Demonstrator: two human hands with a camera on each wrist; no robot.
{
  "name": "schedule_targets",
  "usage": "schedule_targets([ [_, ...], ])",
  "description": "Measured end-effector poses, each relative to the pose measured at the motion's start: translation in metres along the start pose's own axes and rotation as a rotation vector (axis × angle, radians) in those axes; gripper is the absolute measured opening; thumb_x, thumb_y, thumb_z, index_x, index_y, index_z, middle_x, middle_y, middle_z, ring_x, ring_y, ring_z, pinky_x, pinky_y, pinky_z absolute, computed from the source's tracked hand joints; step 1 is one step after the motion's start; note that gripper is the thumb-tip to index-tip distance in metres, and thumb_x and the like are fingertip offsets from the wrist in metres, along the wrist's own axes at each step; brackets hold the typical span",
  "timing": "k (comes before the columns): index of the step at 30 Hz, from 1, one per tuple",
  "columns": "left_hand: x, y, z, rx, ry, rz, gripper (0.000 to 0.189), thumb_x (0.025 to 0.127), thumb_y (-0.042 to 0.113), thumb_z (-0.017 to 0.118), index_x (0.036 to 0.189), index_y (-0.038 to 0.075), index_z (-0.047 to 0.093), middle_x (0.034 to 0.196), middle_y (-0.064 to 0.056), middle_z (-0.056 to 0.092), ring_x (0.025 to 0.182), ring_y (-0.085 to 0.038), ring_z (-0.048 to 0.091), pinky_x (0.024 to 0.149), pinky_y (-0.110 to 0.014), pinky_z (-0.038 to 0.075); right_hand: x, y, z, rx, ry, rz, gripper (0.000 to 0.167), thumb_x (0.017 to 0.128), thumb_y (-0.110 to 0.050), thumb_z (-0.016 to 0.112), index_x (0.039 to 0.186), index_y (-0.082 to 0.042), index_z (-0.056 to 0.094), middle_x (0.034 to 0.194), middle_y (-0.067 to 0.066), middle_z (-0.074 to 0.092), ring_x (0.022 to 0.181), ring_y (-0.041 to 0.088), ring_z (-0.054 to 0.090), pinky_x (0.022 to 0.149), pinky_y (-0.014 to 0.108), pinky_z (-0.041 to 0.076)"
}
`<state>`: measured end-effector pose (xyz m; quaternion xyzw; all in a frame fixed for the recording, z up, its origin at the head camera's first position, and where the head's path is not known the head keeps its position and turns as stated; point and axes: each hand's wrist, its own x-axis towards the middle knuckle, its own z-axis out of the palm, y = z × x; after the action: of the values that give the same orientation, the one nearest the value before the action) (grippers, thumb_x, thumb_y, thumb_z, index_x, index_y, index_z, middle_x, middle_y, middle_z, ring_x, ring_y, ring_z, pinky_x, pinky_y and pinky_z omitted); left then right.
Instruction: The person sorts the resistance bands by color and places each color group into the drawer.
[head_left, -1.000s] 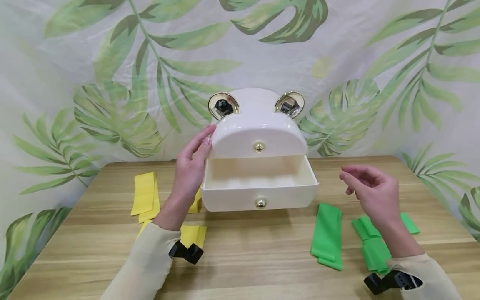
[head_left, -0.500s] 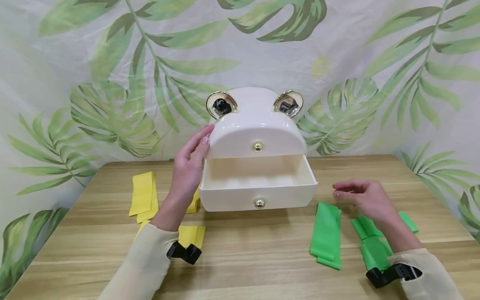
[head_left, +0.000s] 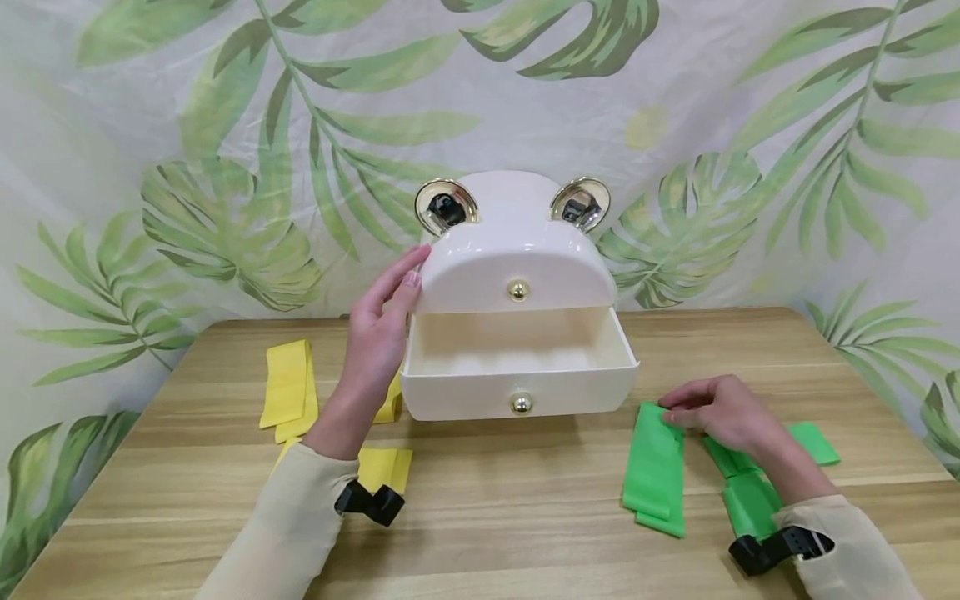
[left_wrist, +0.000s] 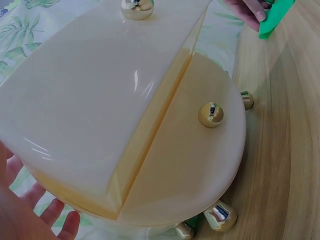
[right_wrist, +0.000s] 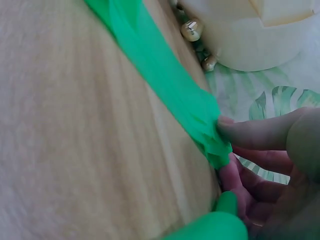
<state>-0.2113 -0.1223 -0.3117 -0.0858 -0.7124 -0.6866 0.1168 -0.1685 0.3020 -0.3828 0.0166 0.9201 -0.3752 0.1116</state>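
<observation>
In the head view, a glossy white frog-shaped drawer box [head_left: 517, 242] with gold-rimmed eyes stands on the table. Its lower drawer [head_left: 465, 396] is pulled out, with nothing seen inside. My left hand [head_left: 378, 333] rests on the box's left side, fingers fairly straight; the left wrist view shows those fingers [left_wrist: 52, 212] spread along its edge. My right hand [head_left: 723, 412] pinches the far end of a folded green cloth strip [head_left: 652, 475] between thumb and fingers. In the right wrist view, this strip [right_wrist: 165, 75] stretches away from my fingertips across the table.
More green strips [head_left: 750, 504] lie under and beside my right forearm. Several yellow strips [head_left: 287, 387] lie on the left, partly hidden by my left arm. Behind the wooden table [head_left: 510, 533] hangs a leaf-patterned cloth [head_left: 375, 142].
My right hand has come down and a little left, from the air beside the drawer to the green strip, and now pinches its end. My left hand stays on the box.
</observation>
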Motion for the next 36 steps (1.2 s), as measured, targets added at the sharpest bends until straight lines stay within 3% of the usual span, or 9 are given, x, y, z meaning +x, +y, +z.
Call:
schedule_targets([
  [5,0.0,0.0,0.0,0.0,0.002,0.0,0.038,0.113,0.031,0.051,0.148,0.033,0.063,0.163,0.016,0.05,0.148,-0.004,0.044,0.125,-0.039,0.039,-0.001,-0.003,0.002,-0.045,0.009,0.008,0.025,0.094,-0.02,0.081,0.112,-0.003,0.079,0.097,0.005,0.074,0.089,0.018,0.058,0.072,0.025,0.046],
  [10,0.0,0.001,0.001,-0.002,0.0,-0.008,0.038,0.113,0.032,0.051,0.149,0.033,0.063,0.164,0.013,0.049,0.148,-0.004,0.045,0.124,-0.04,0.041,-0.002,-0.005,0.002,-0.08,0.011,-0.001,0.019,0.093,-0.021,0.082,0.103,-0.006,0.081,0.097,0.005,0.074,0.09,0.02,0.058,0.075,0.029,0.045],
  [18,-0.001,0.001,0.0,0.003,0.001,-0.001,0.038,0.113,0.032,0.05,0.149,0.033,0.062,0.164,0.013,0.05,0.148,-0.004,0.045,0.124,-0.04,0.04,-0.006,-0.007,-0.007,-0.059,0.026,-0.128,0.015,0.095,-0.02,0.081,0.103,-0.008,0.081,0.096,0.004,0.077,0.086,0.014,0.062,0.067,0.025,0.051],
  [26,-0.001,0.001,0.0,0.007,0.0,0.003,0.038,0.113,0.032,0.05,0.149,0.033,0.062,0.164,0.014,0.05,0.148,-0.004,0.044,0.124,-0.04,0.04,-0.014,-0.016,-0.016,0.014,0.143,-0.287,0.019,0.096,-0.018,0.081,0.112,-0.007,0.081,0.097,0.004,0.08,0.081,0.005,0.07,0.069,0.023,0.057],
  [36,0.0,0.0,0.0,0.005,0.0,0.0,0.037,0.113,0.033,0.051,0.148,0.033,0.063,0.161,0.018,0.051,0.149,-0.003,0.043,0.126,-0.039,0.038,-0.027,-0.027,-0.024,0.108,0.316,-0.396,0.016,0.094,-0.011,0.082,0.108,-0.004,0.082,0.093,-0.016,0.081,0.079,0.001,0.074,0.068,0.019,0.059],
])
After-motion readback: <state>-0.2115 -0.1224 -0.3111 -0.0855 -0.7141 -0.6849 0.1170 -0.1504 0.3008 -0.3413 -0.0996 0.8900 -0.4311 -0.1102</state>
